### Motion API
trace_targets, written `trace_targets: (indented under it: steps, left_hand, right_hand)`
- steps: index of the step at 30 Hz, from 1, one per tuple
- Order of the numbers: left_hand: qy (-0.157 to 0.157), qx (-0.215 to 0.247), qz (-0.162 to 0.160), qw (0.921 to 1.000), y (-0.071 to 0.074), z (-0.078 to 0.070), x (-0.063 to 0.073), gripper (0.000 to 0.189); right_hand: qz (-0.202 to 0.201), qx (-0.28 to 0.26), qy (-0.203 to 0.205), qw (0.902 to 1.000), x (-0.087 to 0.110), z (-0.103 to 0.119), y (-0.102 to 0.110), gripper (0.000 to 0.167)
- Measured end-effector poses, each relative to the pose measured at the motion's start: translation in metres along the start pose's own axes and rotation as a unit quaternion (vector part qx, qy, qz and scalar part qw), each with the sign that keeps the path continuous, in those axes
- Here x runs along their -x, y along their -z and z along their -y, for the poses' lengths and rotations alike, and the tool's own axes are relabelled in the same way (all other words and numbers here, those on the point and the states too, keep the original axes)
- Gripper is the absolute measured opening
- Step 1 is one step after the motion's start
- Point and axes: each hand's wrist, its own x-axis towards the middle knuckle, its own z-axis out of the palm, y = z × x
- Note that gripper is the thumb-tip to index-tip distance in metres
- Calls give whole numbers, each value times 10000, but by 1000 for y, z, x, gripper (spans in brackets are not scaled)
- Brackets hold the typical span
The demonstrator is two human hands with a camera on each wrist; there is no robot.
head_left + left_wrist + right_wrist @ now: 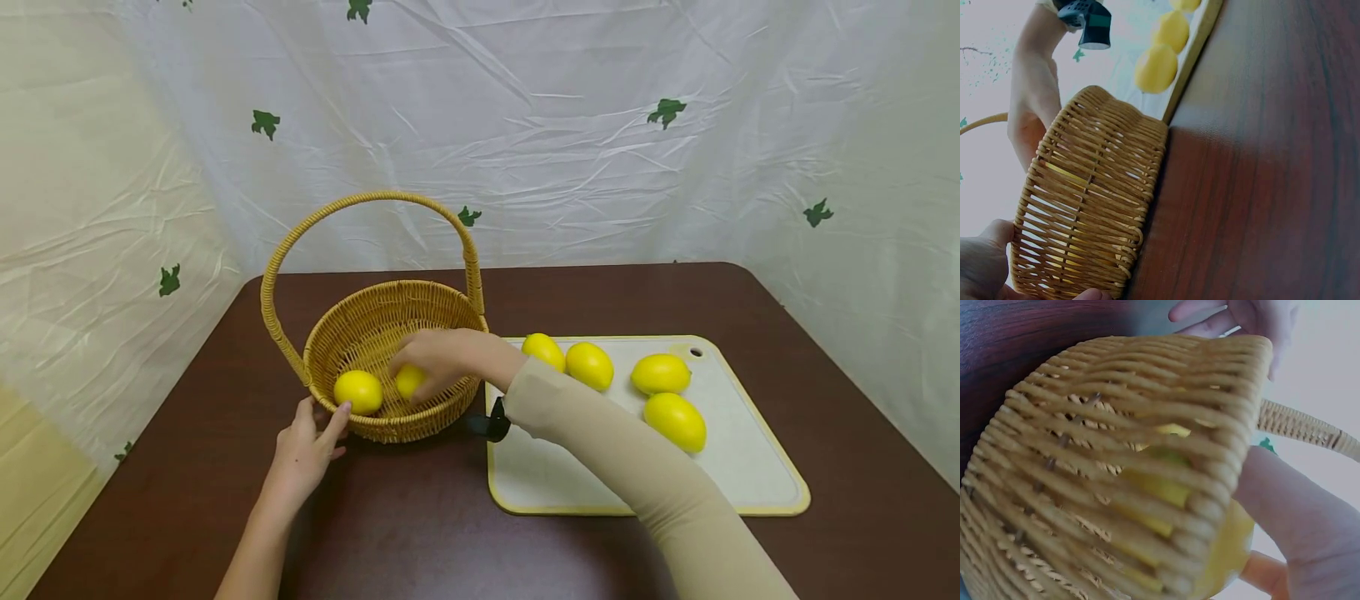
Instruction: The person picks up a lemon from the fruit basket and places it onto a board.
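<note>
Right fingers (407, 348) clamped on lemon (408, 381), palm down, left hand (302, 450) holding basket rim (397, 422)

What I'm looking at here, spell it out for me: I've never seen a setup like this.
There is no machine, just a person's two bare hands. The widest picture comes from a camera on the head, looking forward and down. The other two come from cameras on the left and right wrists, so the scene looks tipped in them. On the dark wood-grain table stands a handled wicker basket; beside it lies a white cutting board with four lemons in view. The left hand holds the basket's side. The right hand, inside it, holds one lemon; another lemon lies nearby.
</note>
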Motion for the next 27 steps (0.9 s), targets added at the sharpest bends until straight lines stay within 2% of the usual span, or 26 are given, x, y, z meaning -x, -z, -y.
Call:
trace_targets:
  steps: [13,27]
  left_hand:
    - [-1,42,-8,10000,-1,1,-1,74]
    - [73,-20,19,10000,0,1,0,79]
  right_hand:
    - [-722,-55,236,9971,26,-14,0,45]
    - [-1581,-389,-9,9867,75,-46,-1,43]
